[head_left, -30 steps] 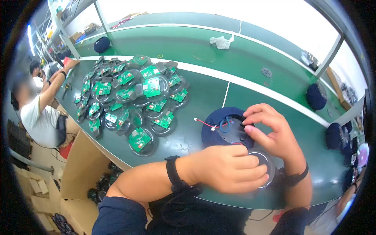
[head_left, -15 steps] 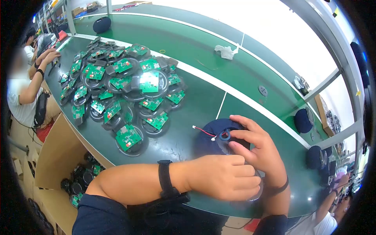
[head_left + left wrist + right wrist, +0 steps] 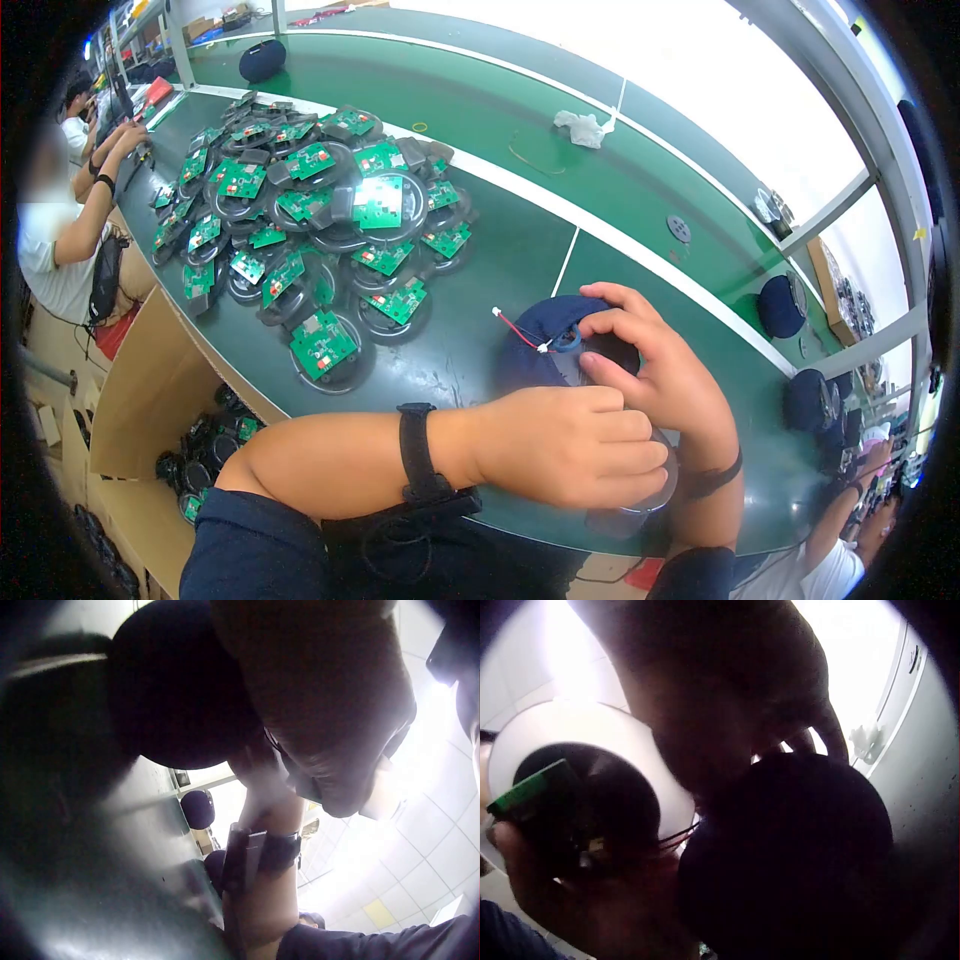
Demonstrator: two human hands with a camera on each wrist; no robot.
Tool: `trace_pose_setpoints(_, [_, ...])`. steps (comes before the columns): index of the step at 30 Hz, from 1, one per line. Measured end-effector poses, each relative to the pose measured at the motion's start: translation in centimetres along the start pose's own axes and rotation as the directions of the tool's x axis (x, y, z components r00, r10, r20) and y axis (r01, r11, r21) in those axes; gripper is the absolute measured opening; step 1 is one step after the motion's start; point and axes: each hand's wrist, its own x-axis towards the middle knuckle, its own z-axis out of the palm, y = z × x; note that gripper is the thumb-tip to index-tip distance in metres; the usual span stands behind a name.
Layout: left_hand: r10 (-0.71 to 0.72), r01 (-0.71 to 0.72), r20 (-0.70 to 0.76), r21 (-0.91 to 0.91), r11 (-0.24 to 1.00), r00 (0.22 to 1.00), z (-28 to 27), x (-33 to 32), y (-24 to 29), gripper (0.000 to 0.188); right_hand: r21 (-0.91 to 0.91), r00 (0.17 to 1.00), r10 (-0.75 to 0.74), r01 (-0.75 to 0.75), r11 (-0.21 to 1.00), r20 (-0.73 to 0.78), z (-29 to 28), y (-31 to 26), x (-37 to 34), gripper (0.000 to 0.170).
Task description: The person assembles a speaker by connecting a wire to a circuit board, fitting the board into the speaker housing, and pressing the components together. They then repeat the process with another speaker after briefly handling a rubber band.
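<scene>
A navy round housing [image 3: 528,362] stands on the bench, its opening partly covered by my hands. A red wire [image 3: 516,329] with white plugs and a blue loop [image 3: 568,340] come out of it. My right hand [image 3: 668,375] grips the housing's far rim with bent fingers, thumb over the opening. Folded in front, my left hand [image 3: 570,447] holds a clear-rimmed disc [image 3: 660,478], mostly hidden behind it. In the right wrist view the disc's pale ring [image 3: 622,724] surrounds a green board [image 3: 532,787], and thin wires run between disc and housing [image 3: 787,832].
A heap of clear discs with green boards [image 3: 325,345] covers the bench's left part. A cardboard box [image 3: 150,380] with parts stands below the near edge. Beyond the white rail [image 3: 480,172] lie a plastic bag [image 3: 585,128] and navy housings [image 3: 782,306]. A person [image 3: 60,235] sits at left.
Over the last second the head view has shifted. My right fingers have moved from the housing's right rim inward, toward the blue loop. The left hand stays folded round the disc.
</scene>
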Motion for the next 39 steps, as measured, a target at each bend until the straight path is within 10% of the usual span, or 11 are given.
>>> trace_pose_setpoints(10, [-0.01,0.009,-0.025,-0.007,1.0,1.0,0.0,0.2,-0.1,0.03,-0.063,0.999,-0.022,0.02,0.998,-0.026,-0.3,-0.7,-0.3,0.019])
trace_pose_setpoints(17, [-0.039,0.038,-0.029,-0.052,0.998,0.999,-0.1,0.3,-0.4,0.034,-0.6,0.903,-0.417,0.28,0.75,-0.101,-3.1,1.0,-0.3,0.014])
trace_pose_setpoints(25, [-0.174,0.165,-0.052,-0.145,0.976,0.983,-1.4,0.3,-1.0,0.031,0.044,0.913,-0.361,0.376,0.926,-0.192,-3.4,5.1,-0.7,0.004])
trace_pose_setpoints(27, [-0.265,0.263,-0.205,-0.037,0.964,0.942,-1.5,0.5,-1.0,0.036,0.143,0.893,-0.387,0.424,0.894,-0.229,-2.9,5.9,-0.7,0.006])
trace_pose_setpoints(29, [-0.298,0.323,-0.293,0.04,0.946,0.909,-2.3,0.5,-1.4,0.038,0.469,0.968,-0.093,0.195,0.862,-0.231,-1.9,5.6,-0.8,0.014])
trace_pose_setpoints(31, [-0.509,0.478,-0.46,-0.192,0.857,0.728,-1.8,0.8,-1.2,0.036,0.515,0.964,-0.085,0.208,0.832,-0.252,-1.2,5.4,-0.5,0.016])
trace_pose_setpoints(35, [-0.781,0.594,-0.448,-0.509,0.623,0.435,-2.1,0.7,-2.3,0.033,0.681,0.929,0.066,0.218,0.699,-0.364,-0.6,4.8,-0.4,0.019])
trace_pose_setpoints(39, [-0.837,0.617,-0.412,-0.567,0.545,0.36,-2.0,0.1,-3.4,0.031,0.624,0.935,0.013,0.225,0.749,-0.353,-0.4,4.5,-0.5,0.017])
